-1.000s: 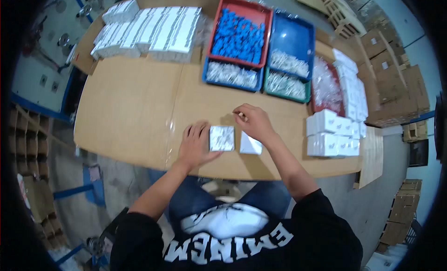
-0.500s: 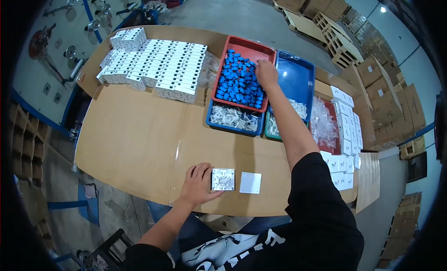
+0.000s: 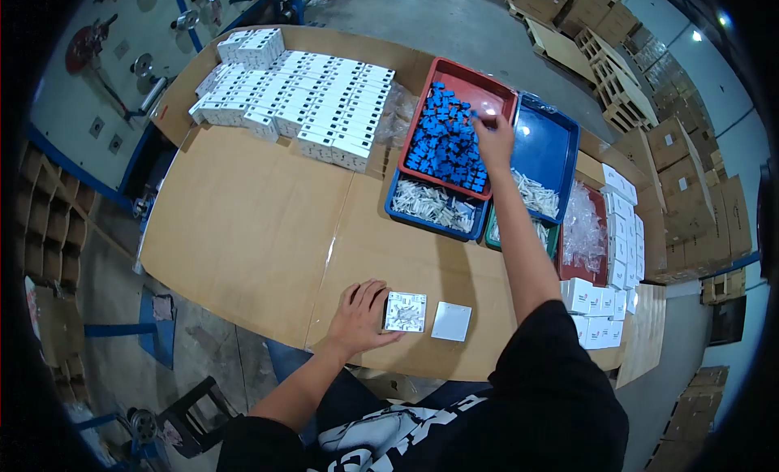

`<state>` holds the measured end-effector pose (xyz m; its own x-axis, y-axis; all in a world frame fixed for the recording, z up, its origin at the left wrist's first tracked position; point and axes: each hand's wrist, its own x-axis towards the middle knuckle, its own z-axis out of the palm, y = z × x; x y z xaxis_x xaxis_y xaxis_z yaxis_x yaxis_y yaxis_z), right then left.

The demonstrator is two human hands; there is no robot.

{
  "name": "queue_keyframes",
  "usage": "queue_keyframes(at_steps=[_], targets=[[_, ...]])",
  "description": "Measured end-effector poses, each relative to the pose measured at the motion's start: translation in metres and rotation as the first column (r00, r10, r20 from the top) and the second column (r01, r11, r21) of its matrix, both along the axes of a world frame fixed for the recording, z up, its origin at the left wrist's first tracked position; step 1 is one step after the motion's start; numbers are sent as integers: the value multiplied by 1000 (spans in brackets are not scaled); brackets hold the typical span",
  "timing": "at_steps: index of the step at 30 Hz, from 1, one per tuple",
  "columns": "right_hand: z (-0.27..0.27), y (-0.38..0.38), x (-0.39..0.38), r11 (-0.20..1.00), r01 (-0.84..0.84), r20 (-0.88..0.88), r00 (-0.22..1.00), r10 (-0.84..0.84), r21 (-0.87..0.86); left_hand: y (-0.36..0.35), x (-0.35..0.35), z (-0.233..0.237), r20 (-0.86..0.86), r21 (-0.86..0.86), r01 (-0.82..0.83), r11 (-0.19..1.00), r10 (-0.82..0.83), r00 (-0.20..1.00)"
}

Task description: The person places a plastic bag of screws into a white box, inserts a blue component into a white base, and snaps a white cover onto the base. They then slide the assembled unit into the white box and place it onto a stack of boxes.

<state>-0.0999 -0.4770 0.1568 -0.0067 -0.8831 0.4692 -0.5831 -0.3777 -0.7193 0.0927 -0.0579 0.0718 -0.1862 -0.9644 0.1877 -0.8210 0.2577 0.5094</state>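
Observation:
My left hand (image 3: 363, 315) rests flat on the cardboard-covered table (image 3: 251, 228), its fingers against the left side of a small open white box (image 3: 405, 311) with parts inside. A white square lid (image 3: 451, 321) lies just right of that box. My right arm stretches across the table, and my right hand (image 3: 493, 137) is down in the red tray (image 3: 479, 90) among several small blue parts (image 3: 445, 139). Its fingers are curled among the parts; whether they hold one is not clear.
Blue trays (image 3: 545, 151) with white pieces sit beside and in front of the red tray. Rows of white boxes (image 3: 300, 107) fill the far left of the table. More white boxes (image 3: 600, 306) and clear bags (image 3: 583, 224) lie at the right. Cartons and pallets stand beyond.
My right hand left the box near the front edge, reached out to the red tray and now sits among the blue parts. My left hand stayed beside the open box.

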Motion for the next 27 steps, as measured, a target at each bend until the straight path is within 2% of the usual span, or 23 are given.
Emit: queue_keyframes(at_steps=[1, 2, 3, 4, 5, 6, 7, 8, 12, 15, 20, 21, 22, 23, 24, 27], targets=[[-17, 23, 5, 981, -190, 313, 935, 167, 46, 0, 1, -1, -5, 13, -12, 1000, 12, 1000], [-19, 61, 11, 923, -336, 547, 816, 188, 185, -1, 2, -1, 0, 8, 0, 1000, 0, 1000], [-13, 106, 19, 858, -439, 661, 731, 170, 265, 1, 3, -2, 1, 10, 11, 1000, -11, 1000], [-16, 143, 15, 716, -615, 801, 584, 132, 330, 1, 3, -4, -7, 17, 15, 1000, -15, 1000], [-17, 181, 22, 639, -704, 900, 434, 40, 311, -1, 1, -4, -22, 36, 5, 999, -4, 1000], [-14, 216, 26, 525, -791, 940, 335, -61, 315, 0, 1, -3, -11, 27, 0, 1000, 0, 1000], [-16, 244, 28, 436, -853, 958, 272, -94, 285, 0, 1, -4, 2, 17, 1, 1000, -1, 1000], [-19, 267, 33, 400, -883, 969, 213, -127, 246, 0, 2, -6, 11, 19, 8, 1000, -9, 1000], [-13, 321, 46, 401, -844, 934, 314, -170, 356, 4, 0, -12, 68, 74, -22, 997, 17, 998], [-12, 334, 47, 422, -847, 945, 310, -102, 323, 5, 1, -12, 75, 90, -19, 996, 13, 997], [-23, 341, 32, 351, -860, 922, 388, -19, 370, 6, 0, -12, 54, 43, -19, 999, 17, 998], [-24, 342, 28, 353, -857, 919, 392, -28, 376, 7, 0, -13, 38, 35, -21, 999, 20, 999], [-25, 343, 25, 383, -854, 921, 389, 22, 352, 7, 0, -17, 49, -48, -20, 999, 23, 999], [-28, 345, 22, 410, -852, 920, 386, 70, 326, 6, 1, -18, 45, -38, -17, 999, 19, 999], [-34, 345, 15, 415, -864, 945, 327, 30, 285, 5, 1, -16, 40, -12, -10, 1000, 11, 999], [-47, 345, 0, 468, -837, 945, 327, 10, 285, 6, 0, -13, 25, 25, -16, 1000, 16, 1000]])
